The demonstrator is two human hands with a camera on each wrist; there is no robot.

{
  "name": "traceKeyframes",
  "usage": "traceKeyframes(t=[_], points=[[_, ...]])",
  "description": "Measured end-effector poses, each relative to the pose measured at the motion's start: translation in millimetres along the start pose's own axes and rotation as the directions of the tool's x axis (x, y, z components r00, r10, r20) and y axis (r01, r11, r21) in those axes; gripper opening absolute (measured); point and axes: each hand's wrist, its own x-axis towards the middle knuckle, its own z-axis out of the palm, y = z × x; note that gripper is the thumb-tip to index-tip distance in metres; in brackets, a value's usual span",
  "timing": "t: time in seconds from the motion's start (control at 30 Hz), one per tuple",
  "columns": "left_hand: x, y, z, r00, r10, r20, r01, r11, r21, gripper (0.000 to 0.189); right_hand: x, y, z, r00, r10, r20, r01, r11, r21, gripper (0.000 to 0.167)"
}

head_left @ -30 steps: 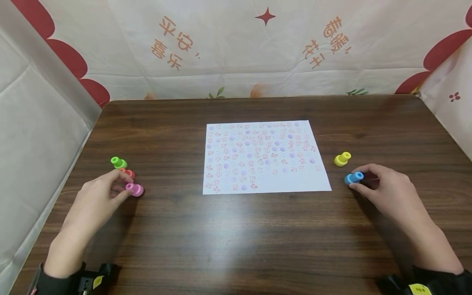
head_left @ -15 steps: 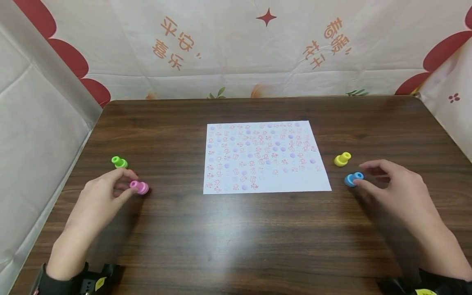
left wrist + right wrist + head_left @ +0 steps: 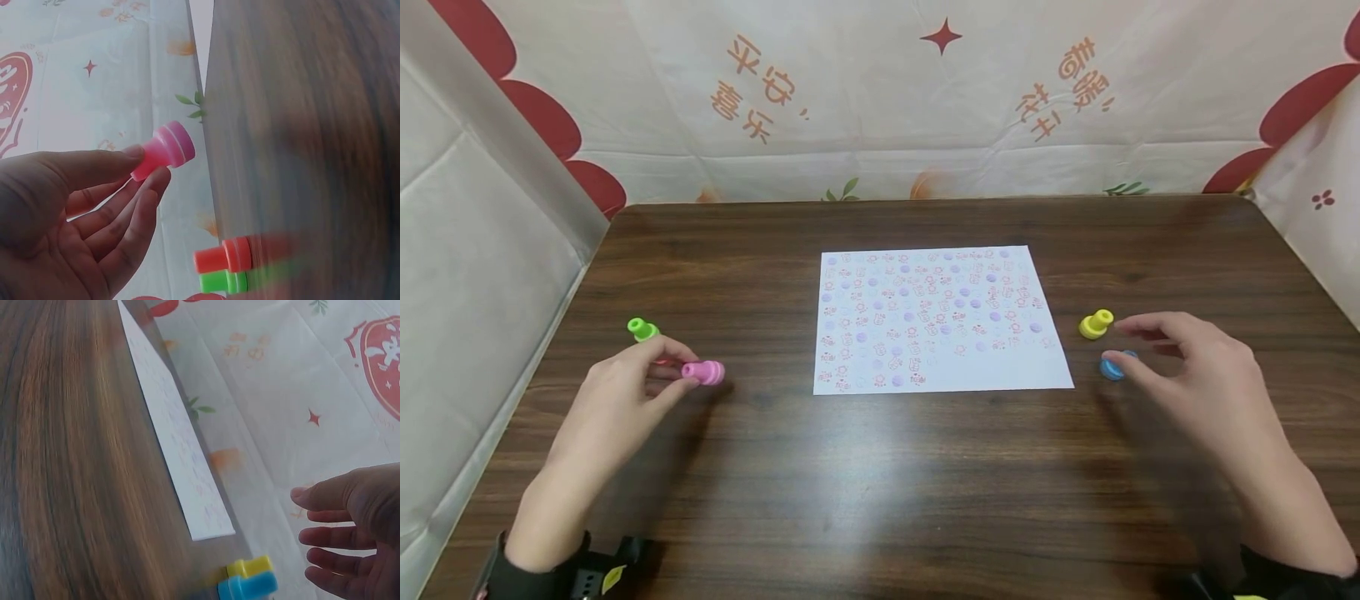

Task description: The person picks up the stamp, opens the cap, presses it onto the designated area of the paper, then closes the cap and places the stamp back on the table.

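My left hand (image 3: 617, 392) pinches a pink stamp (image 3: 165, 150) by its narrow handle between thumb and fingers, raised off the table in the left wrist view. Beyond that hand stand a green stamp (image 3: 642, 329) and a red stamp (image 3: 224, 255), the red one mostly hidden by the fingers in the head view. On the right side, my right hand (image 3: 1202, 375) hovers with fingers apart and nothing between them. Close by its fingertips stand a yellow stamp (image 3: 1096, 323) and a blue stamp (image 3: 249, 586); the thumb partly covers the blue one in the head view.
A white sheet of paper (image 3: 1000, 367) printed with rows of small red and purple marks lies mid-table. The dark wooden table (image 3: 865, 483) ends at a patterned white cloth (image 3: 880, 100) behind and at the left.
My left hand has lifted the pink stamp and carried it to the right, away from the red and green ones. My right hand has let go of the blue stamp and shifted toward the yellow one.
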Motion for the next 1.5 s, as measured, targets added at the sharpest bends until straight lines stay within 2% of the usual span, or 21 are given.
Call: traceKeyframes(t=[0.33, 0.57, 0.83, 1.1, 1.27, 1.5], points=[[6.5, 24.9, 5.9, 0.999, 0.027, 0.026, -0.024, 0.994, -0.105, 0.021, 2.9, -27, 7, 0.993, -0.104, -0.058, 0.107, 0.993, 0.051, 0.033], [14.6, 44.4, 16.2, 0.997, 0.063, 0.048, -0.053, 0.981, -0.187, 0.022, 4.9, -46, 13, 0.989, -0.149, -0.007, 0.149, 0.988, 0.03, 0.032], [20.7, 61.2, 32.2, 0.992, 0.091, 0.082, -0.067, 0.965, -0.255, 0.022, 5.3, -66, 28, 0.959, -0.281, -0.023, 0.282, 0.956, 0.08, 0.031], [23.5, 74.2, 50.3, 0.984, 0.117, 0.131, -0.066, 0.939, -0.337, 0.021, 2.4, -79, 37, 0.949, -0.308, 0.06, 0.299, 0.945, 0.13, 0.029], [24.5, 83.3, 60.7, 0.981, 0.136, 0.138, -0.076, 0.927, -0.368, 0.022, -0.4, -86, 44, 0.942, -0.315, 0.117, 0.292, 0.94, 0.175, 0.029], [23.3, 97.6, 71.7, 0.969, 0.196, 0.152, -0.112, 0.893, -0.436, 0.023, -6.0, -98, 59, 0.916, -0.36, 0.175, 0.321, 0.922, 0.215, 0.03]])
